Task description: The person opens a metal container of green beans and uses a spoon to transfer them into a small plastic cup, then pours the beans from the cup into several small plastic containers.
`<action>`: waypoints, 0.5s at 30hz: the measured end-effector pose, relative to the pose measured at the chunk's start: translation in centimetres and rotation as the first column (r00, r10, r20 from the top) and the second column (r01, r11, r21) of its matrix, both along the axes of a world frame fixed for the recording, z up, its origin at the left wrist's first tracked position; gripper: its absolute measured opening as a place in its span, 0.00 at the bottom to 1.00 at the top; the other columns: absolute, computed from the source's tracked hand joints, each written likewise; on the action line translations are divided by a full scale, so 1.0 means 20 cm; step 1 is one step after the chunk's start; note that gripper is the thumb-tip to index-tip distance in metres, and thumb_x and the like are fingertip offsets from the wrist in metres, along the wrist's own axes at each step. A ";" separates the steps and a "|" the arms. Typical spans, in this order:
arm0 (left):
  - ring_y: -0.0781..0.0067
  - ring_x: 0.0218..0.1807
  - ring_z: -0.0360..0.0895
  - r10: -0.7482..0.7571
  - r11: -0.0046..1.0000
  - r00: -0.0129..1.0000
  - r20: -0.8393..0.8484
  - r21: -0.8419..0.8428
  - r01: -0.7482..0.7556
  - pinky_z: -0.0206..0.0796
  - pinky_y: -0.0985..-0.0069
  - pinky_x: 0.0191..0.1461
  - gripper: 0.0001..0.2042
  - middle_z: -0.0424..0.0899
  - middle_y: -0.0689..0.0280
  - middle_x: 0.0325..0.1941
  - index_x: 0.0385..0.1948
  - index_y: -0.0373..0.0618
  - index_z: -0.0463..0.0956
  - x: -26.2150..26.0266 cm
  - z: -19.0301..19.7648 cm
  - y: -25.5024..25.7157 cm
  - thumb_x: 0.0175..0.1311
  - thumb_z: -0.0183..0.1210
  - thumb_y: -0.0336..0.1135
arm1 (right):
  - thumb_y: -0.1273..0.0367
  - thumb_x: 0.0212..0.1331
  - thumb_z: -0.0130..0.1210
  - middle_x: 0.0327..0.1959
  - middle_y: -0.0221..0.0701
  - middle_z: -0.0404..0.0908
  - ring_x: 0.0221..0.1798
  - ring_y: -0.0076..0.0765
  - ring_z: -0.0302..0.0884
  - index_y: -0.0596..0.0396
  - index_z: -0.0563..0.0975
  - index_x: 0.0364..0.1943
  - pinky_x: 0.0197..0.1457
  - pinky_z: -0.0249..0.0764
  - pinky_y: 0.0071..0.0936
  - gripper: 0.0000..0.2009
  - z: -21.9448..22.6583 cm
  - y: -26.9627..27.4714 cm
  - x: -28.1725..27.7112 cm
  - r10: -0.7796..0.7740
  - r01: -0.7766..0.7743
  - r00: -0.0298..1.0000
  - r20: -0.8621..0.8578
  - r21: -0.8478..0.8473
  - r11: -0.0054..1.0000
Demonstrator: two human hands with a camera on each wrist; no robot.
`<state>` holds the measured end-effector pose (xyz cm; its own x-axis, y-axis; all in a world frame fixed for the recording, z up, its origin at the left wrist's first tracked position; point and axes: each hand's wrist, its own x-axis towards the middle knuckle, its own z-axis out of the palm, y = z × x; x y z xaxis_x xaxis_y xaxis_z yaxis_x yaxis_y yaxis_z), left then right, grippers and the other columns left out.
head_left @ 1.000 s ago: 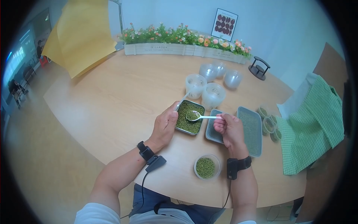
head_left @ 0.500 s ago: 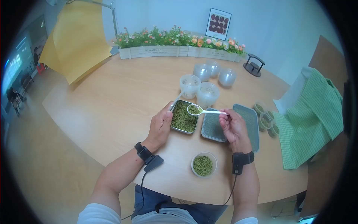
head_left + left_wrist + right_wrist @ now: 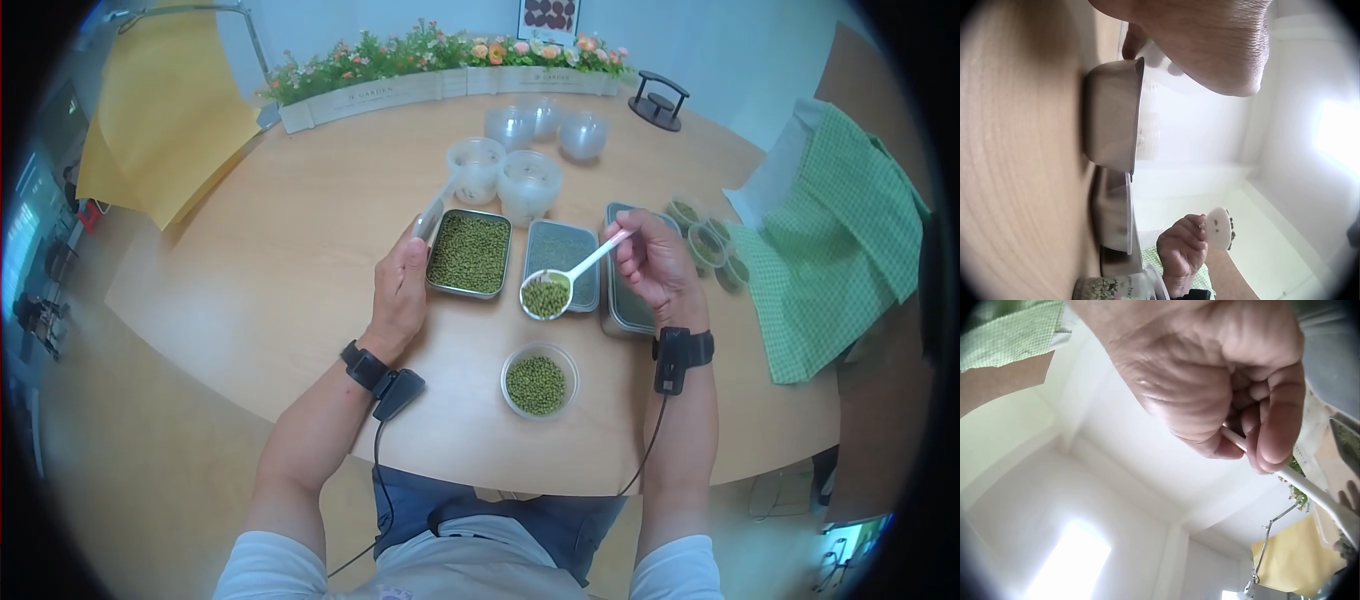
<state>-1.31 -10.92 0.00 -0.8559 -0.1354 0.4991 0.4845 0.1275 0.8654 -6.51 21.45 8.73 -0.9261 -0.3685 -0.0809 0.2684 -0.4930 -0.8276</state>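
In my right hand is the handle of a white spoon, pinched between thumb and fingers. Its bowl, heaped with green beans, hangs above the table between the tin and a round clear cup. That cup holds more green beans. My left hand is beside the left edge of a square metal tin full of beans, gripping a translucent plastic piece seen nearly edge-on. The left wrist view shows the tin and fingertips partly behind the plastic.
Two lidded containers stand right of the tin. Several clear cups are behind, and small cups of beans lie beside a green checked cloth. Flower boxes line the back.
The right hand has lifted the loaded spoon out of the tin and carried it right and toward the cup. The left hand stays beside the tin. The head view has tilted downward.
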 end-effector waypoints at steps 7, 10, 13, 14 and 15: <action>0.80 0.45 0.68 0.017 1.000 0.999 0.045 -0.024 -0.016 0.64 0.79 0.53 0.32 0.77 0.68 0.43 0.69 0.30 0.66 -0.01 -0.04 -0.03 0.81 0.43 0.54 | 0.71 0.65 0.58 0.22 0.35 0.85 0.19 0.24 0.82 0.68 0.84 0.34 0.20 0.78 0.15 0.11 0.07 -0.02 0.09 0.367 -0.317 0.927 -0.078 0.363 0.876; 0.80 0.44 0.68 0.024 1.000 0.999 0.027 -0.009 -0.024 0.64 0.79 0.52 0.32 0.77 0.68 0.41 0.68 0.30 0.66 0.00 -0.01 -0.01 0.81 0.43 0.54 | 0.71 0.64 0.58 0.25 0.36 0.86 0.22 0.23 0.84 0.67 0.84 0.34 0.22 0.80 0.17 0.10 0.07 -0.01 0.10 0.409 -0.331 0.908 -0.089 0.445 0.832; 0.81 0.44 0.68 0.028 1.000 0.999 0.020 0.002 -0.028 0.64 0.80 0.52 0.32 0.77 0.68 0.42 0.68 0.30 0.66 0.00 -0.01 0.00 0.81 0.43 0.54 | 0.71 0.64 0.58 0.25 0.35 0.86 0.22 0.23 0.83 0.67 0.84 0.35 0.24 0.81 0.17 0.10 0.09 0.02 0.10 0.401 -0.308 0.906 -0.133 0.441 0.843; 0.81 0.44 0.68 0.030 1.000 0.999 0.019 0.004 -0.030 0.64 0.80 0.52 0.32 0.77 0.68 0.42 0.68 0.30 0.66 0.00 -0.02 -0.01 0.81 0.43 0.54 | 0.70 0.65 0.58 0.24 0.34 0.85 0.21 0.23 0.83 0.66 0.84 0.35 0.24 0.81 0.17 0.10 0.09 0.02 0.10 0.380 -0.288 0.912 -0.153 0.418 0.861; 0.79 0.47 0.70 0.027 1.000 0.999 0.042 -0.013 -0.026 0.64 0.79 0.55 0.31 0.78 0.66 0.45 0.68 0.30 0.66 -0.01 -0.03 -0.02 0.81 0.43 0.54 | 0.70 0.65 0.58 0.24 0.34 0.85 0.21 0.23 0.83 0.66 0.84 0.35 0.24 0.81 0.17 0.10 0.10 0.01 0.09 0.384 -0.290 0.910 -0.156 0.421 0.859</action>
<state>-1.45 -11.27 -0.54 -0.8724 -0.1524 0.4644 0.4440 0.1502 0.8833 -4.69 21.71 10.66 -0.7597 -0.6449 -0.0829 0.1425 -0.0407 -0.9890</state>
